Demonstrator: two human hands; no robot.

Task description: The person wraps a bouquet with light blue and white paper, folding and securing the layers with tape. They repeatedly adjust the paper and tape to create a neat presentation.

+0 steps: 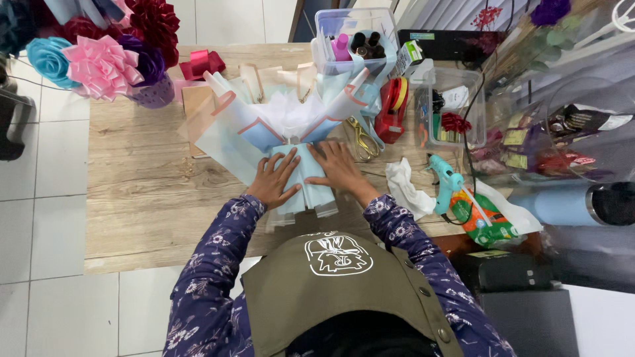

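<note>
— Setting?
— Wood-grain counter on a white tiled floor, seen from above. Landmark for all entries: the pale blue wrapped bouquet lying at the counter's middle.

— Hands?
— Left hand: fingers spread wide, pressed flat on the left side of the bouquet's narrow lower wrap. Right hand: fingers spread, flat on the right side of the same wrap. Neither closes around anything; both touch the paper.

— The bouquet itself?
— Blue and white sheets fanned open toward the far edge, white tissue at the centre, stem end toward the person.

— Items right of the bouquet?
— Gold scissors just beside it; red tape dispenser beyond them; crumpled white cloth; teal glue gun; clear box of small supplies.

— Behind it?
— Clear tub holding bottles; red ribbon.

— Left of it?
— Cluster of pink, blue, purple and dark red ribbon bows at the far corner, well apart.
</note>
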